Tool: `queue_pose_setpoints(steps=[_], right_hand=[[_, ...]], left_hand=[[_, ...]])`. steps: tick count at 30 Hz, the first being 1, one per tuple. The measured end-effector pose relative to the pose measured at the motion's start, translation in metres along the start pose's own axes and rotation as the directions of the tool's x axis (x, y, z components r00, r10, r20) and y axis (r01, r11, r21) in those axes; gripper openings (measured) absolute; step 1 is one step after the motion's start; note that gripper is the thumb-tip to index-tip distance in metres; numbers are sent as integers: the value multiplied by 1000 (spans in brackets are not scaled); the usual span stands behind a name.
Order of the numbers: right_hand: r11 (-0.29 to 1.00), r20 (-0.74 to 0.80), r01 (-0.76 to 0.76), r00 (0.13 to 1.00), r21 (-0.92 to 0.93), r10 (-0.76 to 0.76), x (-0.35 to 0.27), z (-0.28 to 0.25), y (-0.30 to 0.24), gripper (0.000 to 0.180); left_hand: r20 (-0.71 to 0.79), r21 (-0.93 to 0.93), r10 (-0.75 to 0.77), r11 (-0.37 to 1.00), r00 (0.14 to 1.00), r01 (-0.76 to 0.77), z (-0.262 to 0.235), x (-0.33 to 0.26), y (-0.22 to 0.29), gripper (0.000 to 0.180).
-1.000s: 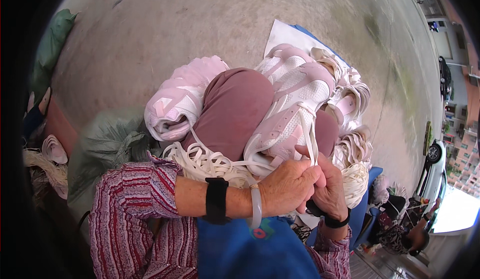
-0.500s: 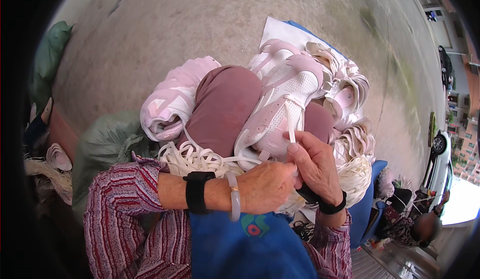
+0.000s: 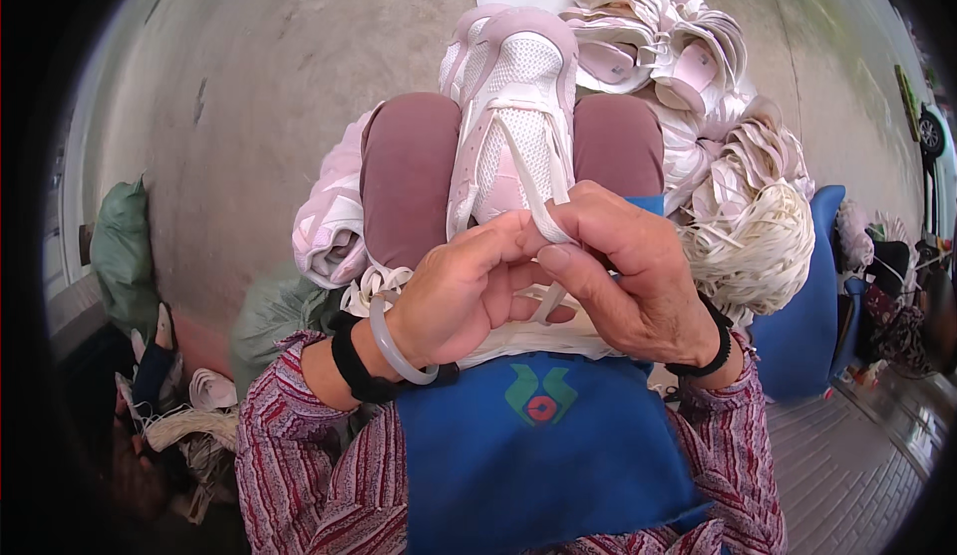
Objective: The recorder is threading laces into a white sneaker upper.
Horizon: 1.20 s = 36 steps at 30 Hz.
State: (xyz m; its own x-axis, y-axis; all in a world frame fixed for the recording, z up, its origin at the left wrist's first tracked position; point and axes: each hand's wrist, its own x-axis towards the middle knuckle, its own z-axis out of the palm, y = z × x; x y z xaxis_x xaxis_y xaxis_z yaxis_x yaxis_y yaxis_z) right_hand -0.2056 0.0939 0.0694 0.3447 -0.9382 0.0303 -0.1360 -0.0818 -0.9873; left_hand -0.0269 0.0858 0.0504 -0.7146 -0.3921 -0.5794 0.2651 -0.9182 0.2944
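1. Since a moment ago my hands have risen toward the middle of the view and closed in together over my lap, and the pink-and-white shoe upper (image 3: 513, 132) now stands straight up between my knees instead of leaning off to one side.
2. My left hand (image 3: 461, 291) is curled shut, thumb and forefinger pinching the flat white lace (image 3: 543, 218) just below the shoe's tongue.
3. My right hand (image 3: 628, 271) is closed as well, fingertips meeting the left ones on the same lace, so both hands touch at the pinch.
4. From that pinch the lace runs up along the mesh front of the shoe, and another short length hangs down between my palms.
5. My left wrist carries a clear bangle (image 3: 391, 341) and a black band (image 3: 357, 371); a black band sits on the right wrist too.
6. My knees, in mauve trousers (image 3: 407, 171), flank the shoe on both sides, and a blue apron (image 3: 528, 455) covers my lap below my hands.
7. More pale shoe uppers (image 3: 658, 52) are heaped behind and to my right, with a bundle of cream laces (image 3: 763, 246) just beside my right hand.
8. A green sack (image 3: 122, 256) lies well off to my left on the concrete floor (image 3: 249, 77).
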Motion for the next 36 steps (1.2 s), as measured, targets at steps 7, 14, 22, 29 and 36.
queue_pose_setpoints(steps=[7, 14, 22, 29, 36], right_hand=[[989, 168, 139, 975, 45, -144, -11, 8, 5, 12], [984, 273, -62, 962, 166, 14, -17, -27, 6, 15], [986, 334, 84, 934, 147, -129, -10, 13, 10, 17], [976, 77, 210, 974, 60, -215, -16, -18, 12, 20], [869, -147, -428, 870, 249, 471, -25, -82, 46, 27]], left_hand=[[137, -125, 155, 983, 978, -138, 1, 13, 8, 38], [209, -159, 198, 973, 958, -166, -30, 0, 18, 32], [78, -157, 164, 976, 983, -150, -2, 4, 17, 35], [33, 33, 325, 945, 945, -326, -47, -14, 29, 28], [-19, -115, 544, 832, 839, -542, -98, -59, 57, 28]])
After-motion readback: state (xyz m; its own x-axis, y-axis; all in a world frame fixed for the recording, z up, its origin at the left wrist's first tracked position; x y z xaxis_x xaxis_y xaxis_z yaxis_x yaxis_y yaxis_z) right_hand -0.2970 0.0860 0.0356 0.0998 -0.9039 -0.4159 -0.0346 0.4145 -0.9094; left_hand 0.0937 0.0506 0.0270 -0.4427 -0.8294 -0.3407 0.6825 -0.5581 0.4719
